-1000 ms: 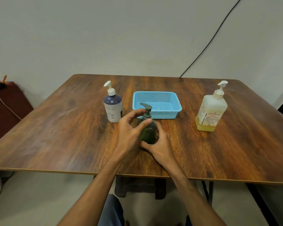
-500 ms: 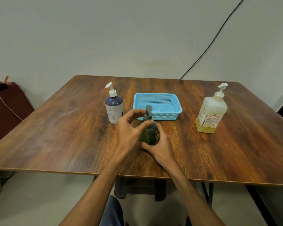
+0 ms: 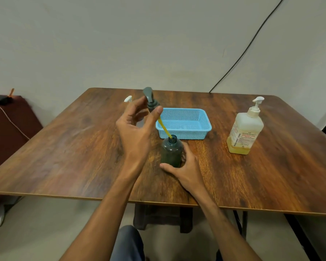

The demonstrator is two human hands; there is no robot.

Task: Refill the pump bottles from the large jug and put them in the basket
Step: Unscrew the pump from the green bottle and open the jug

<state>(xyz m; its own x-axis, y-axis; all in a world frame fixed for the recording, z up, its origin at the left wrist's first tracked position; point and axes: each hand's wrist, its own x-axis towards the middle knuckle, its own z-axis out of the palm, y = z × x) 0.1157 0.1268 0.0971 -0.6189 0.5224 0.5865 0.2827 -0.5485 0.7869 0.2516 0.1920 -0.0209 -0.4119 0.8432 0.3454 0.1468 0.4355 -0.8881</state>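
A dark green bottle (image 3: 171,152) stands uncapped on the table in front of the blue basket (image 3: 184,134). My right hand (image 3: 184,166) grips its base. My left hand (image 3: 137,127) pinches the grey pump head (image 3: 150,98), lifted above the bottle, with its yellow tube (image 3: 164,129) still reaching into the neck. The large jug (image 3: 245,129), holding a little yellow liquid and topped with a white pump, stands at the right. Only the white nozzle (image 3: 128,99) of the purple-and-white pump bottle shows behind my left hand.
The wooden table (image 3: 64,147) has its front edge near me. A black cable (image 3: 243,53) runs down the wall to the table's back edge. A dark red seat (image 3: 9,121) sits at the left, beside the table.
My left hand has lifted the grey pump head up out of the green bottle, drawing the yellow tube with it. My right hand still holds the bottle in place.
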